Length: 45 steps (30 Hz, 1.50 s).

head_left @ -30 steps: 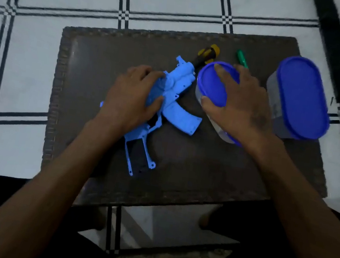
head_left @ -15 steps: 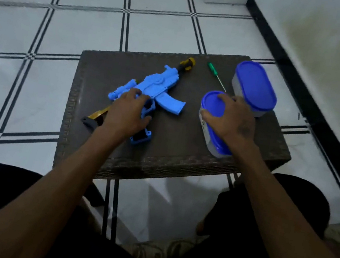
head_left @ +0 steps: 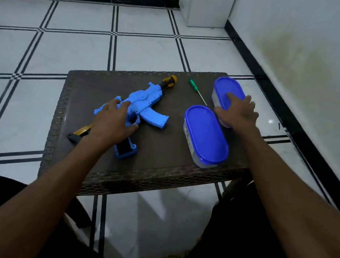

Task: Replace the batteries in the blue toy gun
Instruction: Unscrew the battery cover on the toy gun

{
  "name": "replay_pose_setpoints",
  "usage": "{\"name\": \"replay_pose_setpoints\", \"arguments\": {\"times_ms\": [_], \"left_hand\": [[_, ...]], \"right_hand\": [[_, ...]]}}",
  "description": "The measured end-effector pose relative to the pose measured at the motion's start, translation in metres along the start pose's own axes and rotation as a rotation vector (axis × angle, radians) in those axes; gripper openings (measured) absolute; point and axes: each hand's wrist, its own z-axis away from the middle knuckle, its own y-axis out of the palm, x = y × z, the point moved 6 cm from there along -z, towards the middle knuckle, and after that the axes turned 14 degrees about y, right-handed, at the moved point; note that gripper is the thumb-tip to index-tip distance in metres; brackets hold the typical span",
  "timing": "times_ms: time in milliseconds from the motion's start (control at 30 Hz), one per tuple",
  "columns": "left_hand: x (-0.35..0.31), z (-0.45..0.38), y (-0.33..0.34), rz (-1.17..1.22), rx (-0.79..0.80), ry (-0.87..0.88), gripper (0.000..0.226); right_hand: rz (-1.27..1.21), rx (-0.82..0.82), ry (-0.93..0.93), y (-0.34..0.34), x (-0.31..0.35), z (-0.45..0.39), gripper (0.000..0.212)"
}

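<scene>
The gun (head_left: 144,103) lies flat on the table (head_left: 159,162), left of middle, its long axis running diagonally: muzzle toward the far right, stock toward the near left. The left hand (head_left: 113,123) rests on its rear half, fingers (head_left: 124,105) loosely curved over the body. The right hand (head_left: 238,114) lies on the far box (head_left: 223,88), fingers spread and fairly straight across its lid. A second box (head_left: 205,136) stands just beside it.

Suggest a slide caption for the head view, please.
Left hand on blue toy gun; right hand on far container.
</scene>
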Motion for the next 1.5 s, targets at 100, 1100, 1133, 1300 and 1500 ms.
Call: {"name": "replay_pose_setpoints", "arguments": {"times_ms": [100, 1100, 1133, 1300, 1500], "left_hand": [[0.003, -0.008, -0.001, 0.031, -0.013, -0.013, 0.076], [0.045, 0.000, -0.003, -0.022, 0.057, -0.170, 0.074], [0.046, 0.001, -0.002, -0.010, 0.064, -0.159, 0.076], [0.047, -0.001, -0.005, 0.000, 0.068, -0.143, 0.081], [0.059, -0.017, -0.007, -0.026, 0.099, -0.165, 0.094]], "right_hand": [[0.009, -0.001, -0.017, -0.001, 0.007, -0.014, 0.066], [0.024, 0.098, 0.020, -0.003, -0.014, 0.057, 0.082], [0.009, 0.082, 0.053, -0.005, -0.019, 0.053, 0.081], [-0.004, 0.108, 0.129, -0.005, -0.023, 0.045, 0.086], [0.056, -0.156, -0.185, -0.028, 0.050, 0.046, 0.063]]}}
